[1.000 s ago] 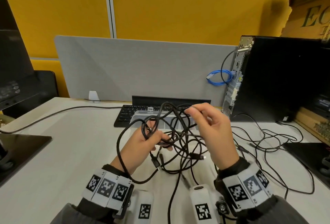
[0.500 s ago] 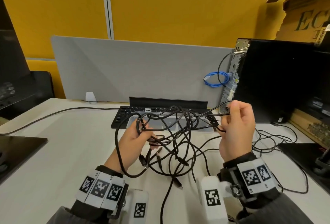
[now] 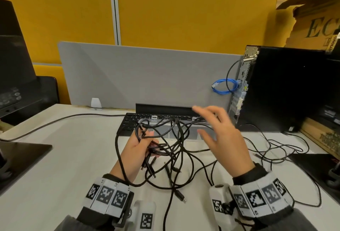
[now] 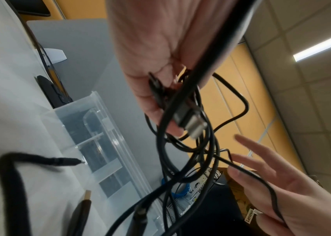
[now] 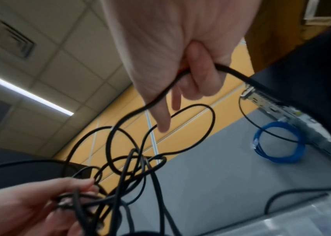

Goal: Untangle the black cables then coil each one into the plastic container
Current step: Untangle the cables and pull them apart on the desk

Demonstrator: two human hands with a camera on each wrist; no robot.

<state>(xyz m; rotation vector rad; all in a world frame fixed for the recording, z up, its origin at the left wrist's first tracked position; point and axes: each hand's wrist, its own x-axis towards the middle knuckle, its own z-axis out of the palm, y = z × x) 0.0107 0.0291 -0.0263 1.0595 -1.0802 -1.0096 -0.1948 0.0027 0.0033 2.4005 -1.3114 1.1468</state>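
A tangle of black cables (image 3: 176, 144) hangs over the white desk, with loose plug ends trailing below it. My left hand (image 3: 139, 148) grips a bunch of strands at the tangle's left side; the left wrist view shows its fingers (image 4: 156, 99) curled round cables and a USB plug (image 4: 193, 126). My right hand (image 3: 220, 135) is at the tangle's right side, blurred, fingers spread. One strand (image 5: 156, 99) runs across its palm (image 5: 170, 39) between the fingers. The clear plastic container (image 3: 191, 133) with dividers (image 4: 100, 143) lies just behind both hands.
A black keyboard (image 3: 128, 122) sits behind the container, against a grey divider (image 3: 147, 76). At the right stands a black PC tower (image 3: 285, 90) with a blue cable coil (image 3: 223, 87). Thin black cables (image 3: 276, 149) sprawl on the desk's right side. A monitor base (image 3: 22, 155) lies at the left.
Half a second ago my right hand pinched a strand and pulled it out to the right. Now its fingers are spread and it is back nearer the tangle. My left hand keeps its grip.
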